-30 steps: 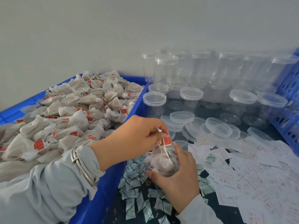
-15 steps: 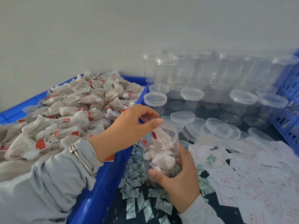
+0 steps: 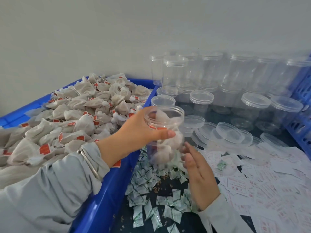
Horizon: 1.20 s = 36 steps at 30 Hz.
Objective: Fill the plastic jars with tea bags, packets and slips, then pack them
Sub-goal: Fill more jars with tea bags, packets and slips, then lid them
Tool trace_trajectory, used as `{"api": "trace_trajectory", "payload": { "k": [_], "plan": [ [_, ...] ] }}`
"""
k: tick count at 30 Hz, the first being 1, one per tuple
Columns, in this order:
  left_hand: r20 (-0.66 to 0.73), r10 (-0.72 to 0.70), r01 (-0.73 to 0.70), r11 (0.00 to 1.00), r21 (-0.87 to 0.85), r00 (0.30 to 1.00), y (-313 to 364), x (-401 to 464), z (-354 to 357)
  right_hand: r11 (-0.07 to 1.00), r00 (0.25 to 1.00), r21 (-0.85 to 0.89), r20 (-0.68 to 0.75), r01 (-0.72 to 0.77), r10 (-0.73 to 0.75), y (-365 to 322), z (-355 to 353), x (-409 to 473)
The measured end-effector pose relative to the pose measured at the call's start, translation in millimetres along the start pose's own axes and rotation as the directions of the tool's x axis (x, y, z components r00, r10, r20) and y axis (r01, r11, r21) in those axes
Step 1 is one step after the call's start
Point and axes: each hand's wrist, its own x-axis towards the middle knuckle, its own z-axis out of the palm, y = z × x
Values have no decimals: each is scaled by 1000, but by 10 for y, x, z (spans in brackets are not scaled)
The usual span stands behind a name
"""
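Note:
My left hand (image 3: 141,132) grips a clear plastic jar (image 3: 165,142) near its open rim; several white tea bags with red tags sit inside it. My right hand (image 3: 198,174) is just right of the jar's lower part, fingers straight, holding nothing. A blue crate (image 3: 104,195) on the left holds a heap of tea bags (image 3: 75,115). Small green-and-white packets (image 3: 151,195) lie scattered below the jar. White slips with red print (image 3: 262,182) cover the surface on the right.
Several empty clear jars (image 3: 218,78), some stacked, stand at the back right against the wall. Loose clear lids (image 3: 230,133) lie in front of them. A blue slatted crate wall (image 3: 303,115) borders the far right.
My left hand has taken the jar by its rim and lifted it slightly. My right hand has let go of the jar and opened beside it.

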Motion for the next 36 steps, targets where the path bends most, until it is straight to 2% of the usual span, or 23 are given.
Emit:
{"api": "trace_trajectory", "payload": {
  "k": [3,5,8,10,17,27,31,36],
  "plan": [
    [-138,14,-22,998,-55,990,-49,53,-74,950,999,-309,17,38,-35,96,-14,26],
    [-198,2,-11,999,-44,980,-79,60,-82,888,991,-452,133,84,-27,122,18,27],
    [-179,14,-15,1000,-2,984,-66,33,-36,744,959,-641,285,188,3,187,86,8],
    [-165,10,-4,999,34,986,-46,20,-7,674,943,-703,332,227,28,206,107,1],
    [-155,15,1,995,104,988,-28,17,-3,638,948,-739,316,219,40,290,161,2],
    [-104,-2,21,983,182,995,-46,7,5,676,960,-710,281,196,16,305,114,38],
    [-109,2,19,980,196,994,-56,9,11,710,975,-688,223,153,7,316,126,28],
    [-91,6,13,979,202,996,-59,0,6,642,972,-756,224,123,77,328,177,15]
  ]
}}
